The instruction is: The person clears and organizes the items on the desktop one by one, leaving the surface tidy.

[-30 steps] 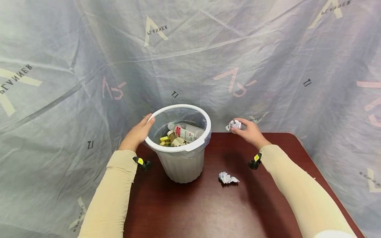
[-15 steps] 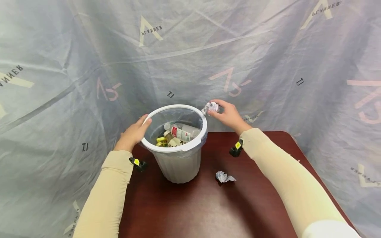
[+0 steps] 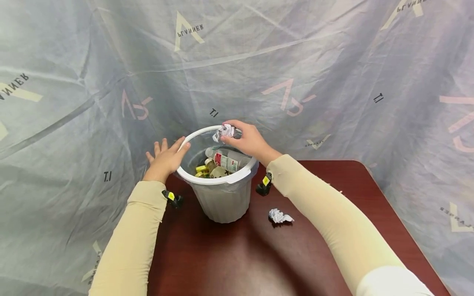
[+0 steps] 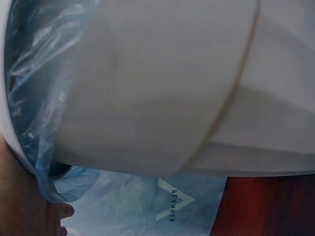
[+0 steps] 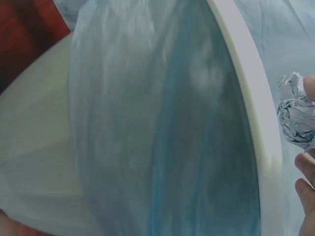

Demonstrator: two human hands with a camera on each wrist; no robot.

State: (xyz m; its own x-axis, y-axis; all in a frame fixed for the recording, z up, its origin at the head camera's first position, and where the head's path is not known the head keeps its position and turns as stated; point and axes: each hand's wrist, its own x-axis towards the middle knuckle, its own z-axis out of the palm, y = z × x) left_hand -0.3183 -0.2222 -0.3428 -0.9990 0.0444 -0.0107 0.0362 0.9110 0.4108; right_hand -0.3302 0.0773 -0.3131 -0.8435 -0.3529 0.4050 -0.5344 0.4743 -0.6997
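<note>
A pale grey trash bin with a white rim and a clear bluish liner stands upright on the table. My left hand rests against the rim's left side, fingers straight and spread. Above the bin's opening, towards the back, my right hand pinches a crumpled paper ball between thumb and fingers. The right wrist view shows the same paper ball just past the rim. Inside the bin lie a clear plastic bottle, a brownish bottle and small yellow items.
Another crumpled paper ball lies on the dark red-brown table, right of the bin. A grey printed cloth hangs behind and around the table. Each wrist wears a small black camera.
My right hand has carried the paper ball leftward from beside the bin to above its opening. The left hand stays at the rim, its fingers now spread wider.
</note>
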